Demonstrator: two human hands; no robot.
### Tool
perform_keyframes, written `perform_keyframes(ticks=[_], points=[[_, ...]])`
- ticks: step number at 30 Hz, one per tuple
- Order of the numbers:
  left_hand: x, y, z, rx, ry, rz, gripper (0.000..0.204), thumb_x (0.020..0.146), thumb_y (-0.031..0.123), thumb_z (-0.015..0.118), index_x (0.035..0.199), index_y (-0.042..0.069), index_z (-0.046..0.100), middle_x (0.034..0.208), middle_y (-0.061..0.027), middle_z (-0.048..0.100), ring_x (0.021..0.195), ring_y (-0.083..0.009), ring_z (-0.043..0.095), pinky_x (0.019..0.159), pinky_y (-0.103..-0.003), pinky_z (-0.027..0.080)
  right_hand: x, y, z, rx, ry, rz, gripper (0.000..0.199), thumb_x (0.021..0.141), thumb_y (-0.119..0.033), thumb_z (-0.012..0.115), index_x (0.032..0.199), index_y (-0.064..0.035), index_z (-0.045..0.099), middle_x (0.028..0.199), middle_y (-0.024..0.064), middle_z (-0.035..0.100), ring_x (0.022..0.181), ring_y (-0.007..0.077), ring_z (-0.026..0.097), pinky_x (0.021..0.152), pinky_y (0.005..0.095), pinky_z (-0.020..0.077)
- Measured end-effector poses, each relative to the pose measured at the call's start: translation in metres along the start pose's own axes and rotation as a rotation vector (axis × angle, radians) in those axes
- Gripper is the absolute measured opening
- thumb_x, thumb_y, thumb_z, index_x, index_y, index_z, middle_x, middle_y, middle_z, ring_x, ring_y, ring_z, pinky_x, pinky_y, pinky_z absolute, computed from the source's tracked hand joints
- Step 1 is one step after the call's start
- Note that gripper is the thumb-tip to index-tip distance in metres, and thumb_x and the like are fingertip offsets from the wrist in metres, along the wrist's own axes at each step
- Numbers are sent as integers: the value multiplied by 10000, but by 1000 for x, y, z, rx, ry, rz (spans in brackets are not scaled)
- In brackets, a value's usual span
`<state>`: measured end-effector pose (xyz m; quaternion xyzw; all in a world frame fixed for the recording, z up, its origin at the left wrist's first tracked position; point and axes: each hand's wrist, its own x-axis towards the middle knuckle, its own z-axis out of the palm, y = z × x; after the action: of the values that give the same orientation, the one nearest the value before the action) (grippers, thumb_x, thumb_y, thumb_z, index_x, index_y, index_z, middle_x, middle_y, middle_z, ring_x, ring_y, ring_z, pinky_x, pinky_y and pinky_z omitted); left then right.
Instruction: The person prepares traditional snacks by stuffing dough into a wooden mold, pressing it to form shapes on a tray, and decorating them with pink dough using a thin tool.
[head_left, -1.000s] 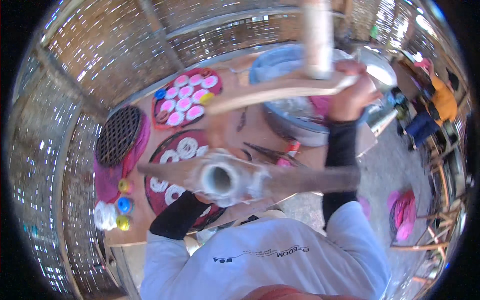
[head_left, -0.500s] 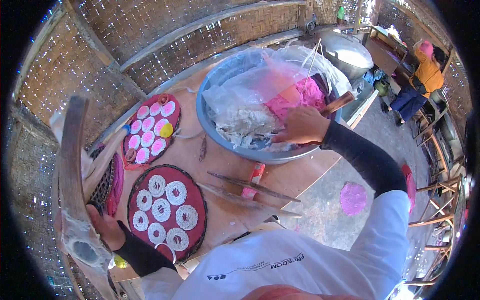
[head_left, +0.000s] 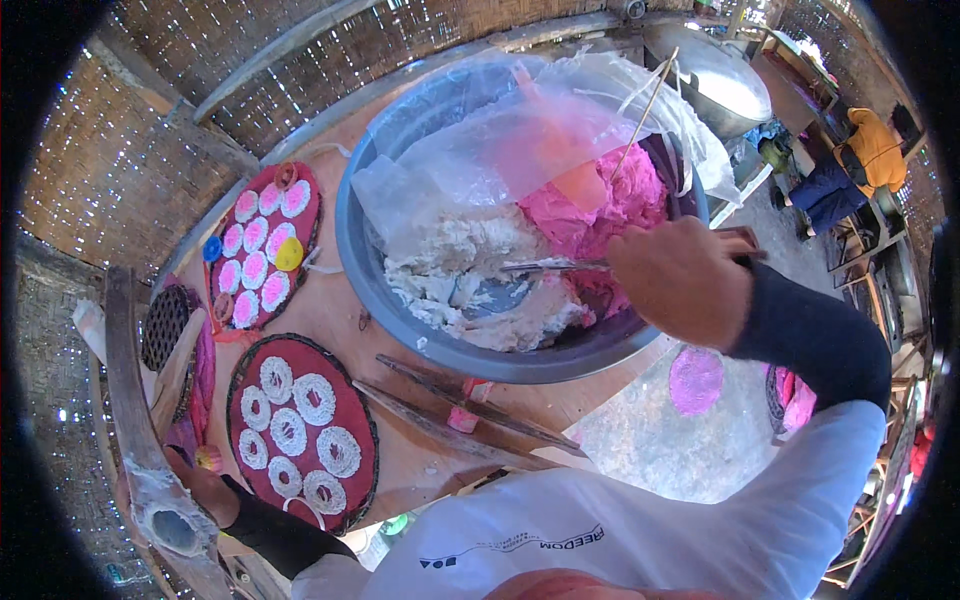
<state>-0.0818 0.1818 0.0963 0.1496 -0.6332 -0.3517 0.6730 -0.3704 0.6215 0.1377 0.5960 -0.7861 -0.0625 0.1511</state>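
Note:
A large blue-grey basin [head_left: 400, 300] holds white dough [head_left: 455, 260] and pink dough [head_left: 610, 205], with clear plastic sheeting [head_left: 540, 120] draped over the back. My right hand [head_left: 680, 280] reaches over the basin's near rim and grips a metal spoon [head_left: 545, 266] whose tip lies in the white dough. My left hand [head_left: 200, 485], low at the left, holds a wooden press with a hollow tube end [head_left: 170, 525]. Beside it lies a round red mat [head_left: 300, 425] with several white noodle rings.
A second red mat [head_left: 265, 245] with pink and white rounds lies farther back. Two long wooden sticks [head_left: 450, 400] rest on the wooden table [head_left: 340, 320]. A dark mesh tray [head_left: 165, 325] sits left. Woven walls surround. A metal pot [head_left: 720, 75] and a seated person [head_left: 865, 160] are at right.
My right hand has moved down to the basin's near rim and now digs the spoon into the white dough. The left hand with the press stays low at the left.

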Motion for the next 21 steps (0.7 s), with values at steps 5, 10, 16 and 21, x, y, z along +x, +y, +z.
perform_keyframes(ticks=[5,10,16,21], points=[[-9,-8,11,24,-15,-38,276,753,212,631,946,38,539,935,-158,550,905,-315,521,809,-437,402,-3,-1,0,99,-289,284,92,737,-147,526,686,-72,537,596,72,565,563,215,600,501,340,449],[-16,-17,12,33,-29,-76,275,745,209,637,936,38,536,917,-155,550,886,-311,522,794,-432,402,3,4,34,167,-401,273,102,730,-147,519,692,-69,573,629,113,592,614,240,624,521,367,474],[-22,-22,6,51,-25,-110,276,736,206,644,924,39,532,895,-151,550,864,-306,523,775,-427,403,18,13,46,393,-694,350,186,761,-155,492,744,-11,609,699,184,611,666,312,623,603,425,487],[-27,-24,0,53,-14,-132,276,728,203,651,914,39,529,876,-147,550,845,-303,525,759,-422,403,16,16,76,622,-728,293,244,826,-200,474,796,10,596,634,167,590,539,281,591,495,412,459]])
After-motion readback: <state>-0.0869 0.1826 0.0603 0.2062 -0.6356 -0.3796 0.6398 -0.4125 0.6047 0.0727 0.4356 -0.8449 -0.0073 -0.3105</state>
